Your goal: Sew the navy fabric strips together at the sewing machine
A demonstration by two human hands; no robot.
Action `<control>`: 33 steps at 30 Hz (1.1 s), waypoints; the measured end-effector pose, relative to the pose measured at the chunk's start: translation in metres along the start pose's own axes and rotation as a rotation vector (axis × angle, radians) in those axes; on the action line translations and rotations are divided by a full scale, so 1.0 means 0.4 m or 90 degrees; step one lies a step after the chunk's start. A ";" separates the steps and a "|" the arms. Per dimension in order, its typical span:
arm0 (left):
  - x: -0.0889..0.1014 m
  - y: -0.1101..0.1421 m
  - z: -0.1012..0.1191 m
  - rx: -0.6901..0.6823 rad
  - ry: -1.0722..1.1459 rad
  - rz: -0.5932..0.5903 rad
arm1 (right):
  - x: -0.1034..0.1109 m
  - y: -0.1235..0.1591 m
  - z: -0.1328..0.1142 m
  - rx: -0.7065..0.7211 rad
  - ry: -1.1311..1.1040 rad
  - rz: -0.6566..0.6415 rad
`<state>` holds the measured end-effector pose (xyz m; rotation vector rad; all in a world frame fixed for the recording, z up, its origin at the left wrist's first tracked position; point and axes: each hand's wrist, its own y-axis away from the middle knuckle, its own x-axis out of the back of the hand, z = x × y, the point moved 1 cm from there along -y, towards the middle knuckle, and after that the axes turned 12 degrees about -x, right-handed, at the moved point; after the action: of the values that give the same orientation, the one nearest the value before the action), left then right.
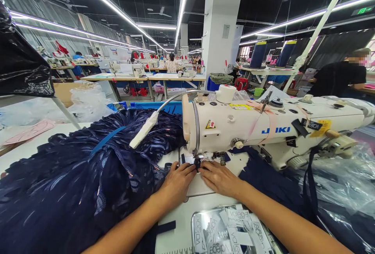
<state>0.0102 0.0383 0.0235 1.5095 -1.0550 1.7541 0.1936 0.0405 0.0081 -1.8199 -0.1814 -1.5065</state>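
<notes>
"Where is the work placed?"

"A small, dark piece of fabric (198,164) is set below the left end of the long, white metal sewing machine (219,119), at the near side of the needle area."

"How is it held?"

"From the left by the left hand (179,180), from the right by the right hand (221,178). Both are kept narrow, palms down, and the piece is held between their fingertips. It is presumably gripped from two sides so that it is kept flat and straight."

"Which way is it pointed?"

"Its far end is directed at the machine. The long axis seems to be laid near to far, though too much is covered by fingers for this to be certain."

"And what is placed around it?"

"On the left, a large heap of navy ruffled fabric (117,160) is piled, perhaps for easy reach. Above it a white, wrapped lamp head (143,131) is carried on a grey flexible metal neck (172,98), seemingly clear of the fingers. On the near side, white and grey printed labels (233,226) are kept in a shiny metal tin (203,210), probably to be close by."
</notes>
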 end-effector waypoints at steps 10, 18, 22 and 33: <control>0.004 -0.016 -0.032 0.025 0.040 0.009 | -0.009 -0.002 0.029 -0.080 -0.064 -0.053; 0.005 -0.042 -0.058 0.001 0.025 0.045 | -0.074 -0.068 0.087 -0.308 -0.255 -0.051; -0.011 -0.033 -0.044 0.000 -0.120 0.130 | -0.084 -0.081 0.089 -0.319 -0.235 -0.043; -0.010 -0.048 -0.049 0.062 -0.219 -0.027 | 0.003 -0.032 0.048 -0.133 -0.115 0.018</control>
<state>0.0170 0.0651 0.0224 1.9300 -1.1034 1.5694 0.2020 0.0612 0.0144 -2.1179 -0.0872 -1.3841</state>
